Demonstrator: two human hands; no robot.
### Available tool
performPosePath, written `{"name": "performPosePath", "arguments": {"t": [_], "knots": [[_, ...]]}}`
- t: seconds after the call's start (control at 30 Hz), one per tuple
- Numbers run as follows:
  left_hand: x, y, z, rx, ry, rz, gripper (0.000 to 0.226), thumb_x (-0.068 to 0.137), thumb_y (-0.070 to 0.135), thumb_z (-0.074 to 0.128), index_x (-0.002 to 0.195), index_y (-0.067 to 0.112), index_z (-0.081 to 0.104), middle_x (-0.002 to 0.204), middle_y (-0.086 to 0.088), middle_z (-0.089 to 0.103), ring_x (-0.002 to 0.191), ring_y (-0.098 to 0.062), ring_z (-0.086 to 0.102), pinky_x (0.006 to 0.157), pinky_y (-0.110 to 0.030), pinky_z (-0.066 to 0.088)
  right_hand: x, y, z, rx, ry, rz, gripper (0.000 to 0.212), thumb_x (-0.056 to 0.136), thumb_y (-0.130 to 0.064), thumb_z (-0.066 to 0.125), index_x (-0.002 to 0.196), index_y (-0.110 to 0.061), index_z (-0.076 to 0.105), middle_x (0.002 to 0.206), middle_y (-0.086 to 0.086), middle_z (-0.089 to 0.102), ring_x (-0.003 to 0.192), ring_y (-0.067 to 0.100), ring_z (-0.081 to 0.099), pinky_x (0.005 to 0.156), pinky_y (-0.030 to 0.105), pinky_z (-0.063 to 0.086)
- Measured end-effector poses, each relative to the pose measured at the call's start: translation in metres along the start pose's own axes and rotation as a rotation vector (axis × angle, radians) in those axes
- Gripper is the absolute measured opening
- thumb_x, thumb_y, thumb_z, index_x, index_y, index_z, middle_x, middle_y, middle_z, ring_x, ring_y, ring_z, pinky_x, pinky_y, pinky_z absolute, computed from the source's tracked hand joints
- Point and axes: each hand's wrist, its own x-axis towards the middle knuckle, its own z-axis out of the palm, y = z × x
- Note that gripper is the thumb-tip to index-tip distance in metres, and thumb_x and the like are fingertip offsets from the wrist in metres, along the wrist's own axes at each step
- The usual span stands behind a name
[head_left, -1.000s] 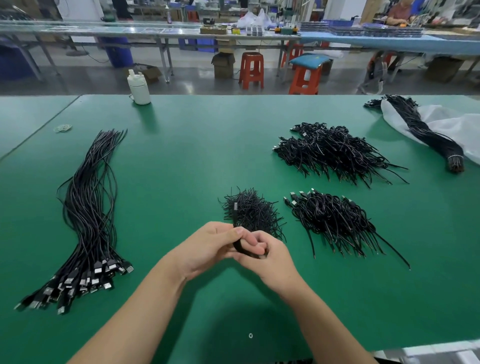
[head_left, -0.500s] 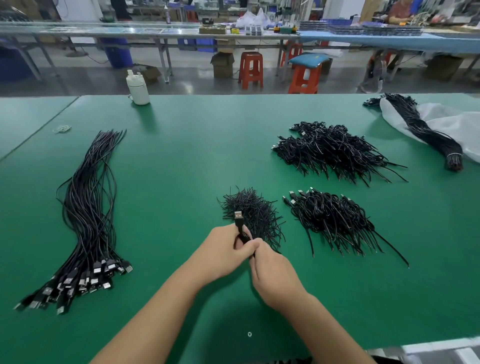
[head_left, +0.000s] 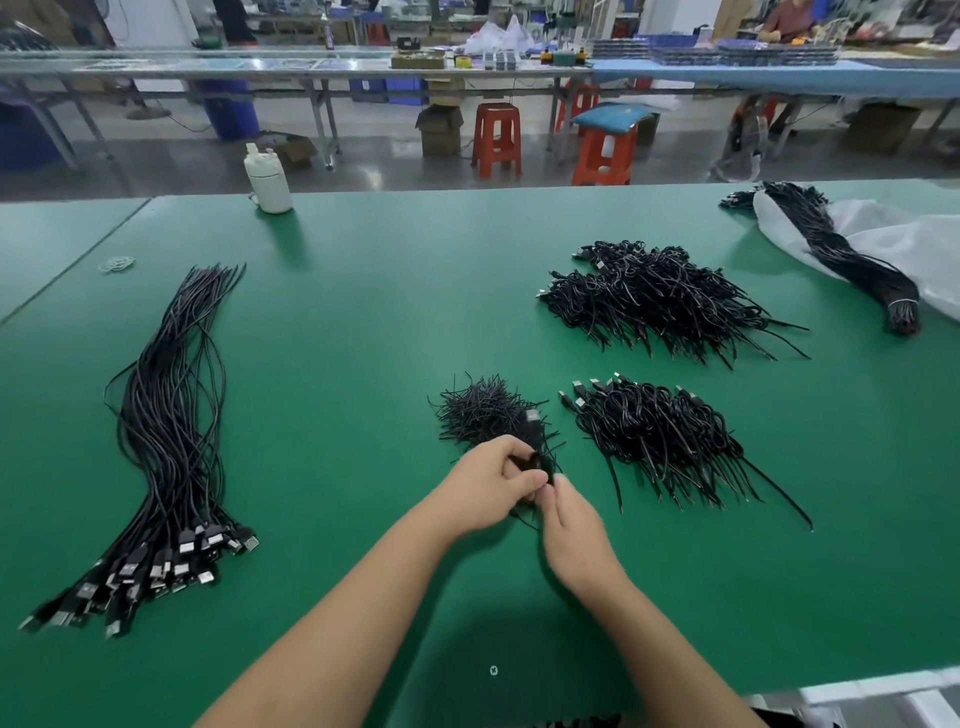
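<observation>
My left hand (head_left: 488, 488) grips a coiled black USB cable (head_left: 535, 457) just in front of a small pile of short black twist ties (head_left: 485, 410). The cable's silver plug (head_left: 533, 415) sticks up over that pile. My right hand (head_left: 571, 525) meets the left from below, its fingertips pinching at the coil. To the right lies a pile of coiled cables (head_left: 660, 436). A larger pile of coiled cables (head_left: 654, 296) sits farther back. A long bundle of straight cables (head_left: 171, 431) stretches along the left, plugs toward me.
The green table (head_left: 363, 322) carries a white bottle (head_left: 267, 179) at its far edge and a banded cable bundle (head_left: 852, 260) on a white plastic bag (head_left: 924, 244) at far right. Rubber bands (head_left: 117, 264) lie at far left. Red stools (head_left: 496, 137) stand beyond.
The cable's plug came up into view above my hands and has drifted right over the tie pile. Both hands have shifted slightly forward, the right hand turning under the left.
</observation>
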Motion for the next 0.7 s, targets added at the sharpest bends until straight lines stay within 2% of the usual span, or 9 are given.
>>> {"name": "performPosePath", "arguments": {"t": [0.03,0.1,0.17,0.33,0.5,0.6,0.7], "knots": [[0.002,-0.001,0.005,0.055,-0.004,-0.008,0.009,0.093,0.029,0.064,0.1,0.024,0.06,0.073,0.011,0.064,0.062,0.003,0.054,0.066,-0.023,0.044,0.002,0.008,-0.002,-0.017,0.06,0.025,0.026,0.107,-0.025,0.032,0.087,-0.012,0.044,0.081,0.003,0.055,0.082,0.029,0.053,0.073,0.04,0.041],[0.004,-0.003,0.017,0.331,0.017,0.009,0.01,0.096,0.03,0.059,0.1,0.023,0.064,0.091,0.004,0.069,0.084,-0.011,0.063,0.079,-0.03,0.051,0.004,0.02,-0.006,-0.029,0.178,0.053,0.028,0.106,-0.024,0.033,0.079,-0.015,0.037,0.073,0.001,0.048,0.073,0.027,0.048,0.065,0.039,0.033],[0.004,-0.005,0.03,0.515,0.056,0.008,0.018,0.097,0.034,0.055,0.098,0.02,0.065,0.1,-0.003,0.069,0.095,-0.025,0.063,0.082,-0.036,0.053,0.006,0.028,-0.008,-0.019,0.27,0.055,0.029,0.106,-0.024,0.034,0.078,-0.016,0.037,0.072,0.001,0.047,0.067,0.023,0.046,0.061,0.038,0.029],[0.006,-0.011,0.054,0.62,0.11,-0.05,0.029,0.094,0.045,0.056,0.097,0.016,0.057,0.1,-0.006,0.062,0.094,-0.03,0.062,0.074,-0.036,0.046,0.005,0.04,-0.007,-0.033,0.309,0.035,0.03,0.105,-0.024,0.034,0.076,-0.019,0.034,0.07,0.002,0.046,0.063,0.017,0.044,0.055,0.036,0.028],[0.008,-0.014,0.061,0.609,0.146,-0.087,0.019,0.098,0.034,0.05,0.098,0.016,0.055,0.103,-0.005,0.062,0.095,-0.029,0.063,0.072,-0.034,0.044,0.005,0.042,-0.004,-0.104,0.293,0.017,0.032,0.105,-0.025,0.034,0.073,-0.024,0.03,0.068,-0.001,0.043,0.06,0.016,0.042,0.054,0.037,0.026],[0.007,-0.013,0.059,0.599,0.133,-0.093,0.013,0.099,0.03,0.047,0.093,0.018,0.049,0.102,-0.004,0.062,0.092,-0.028,0.063,0.07,-0.033,0.042,0.004,0.042,-0.003,-0.138,0.288,0.01,0.033,0.105,-0.026,0.034,0.073,-0.025,0.029,0.068,-0.002,0.044,0.059,0.015,0.042,0.055,0.036,0.025],[0.003,-0.013,0.051,0.559,0.141,-0.07,0.015,0.097,0.032,0.048,0.097,0.019,0.055,0.1,-0.001,0.062,0.091,-0.025,0.061,0.073,-0.034,0.046,0.003,0.042,-0.005,-0.142,0.278,0.01,0.033,0.105,-0.026,0.033,0.073,-0.025,0.029,0.068,-0.002,0.044,0.059,0.015,0.042,0.054,0.036,0.027]]}}
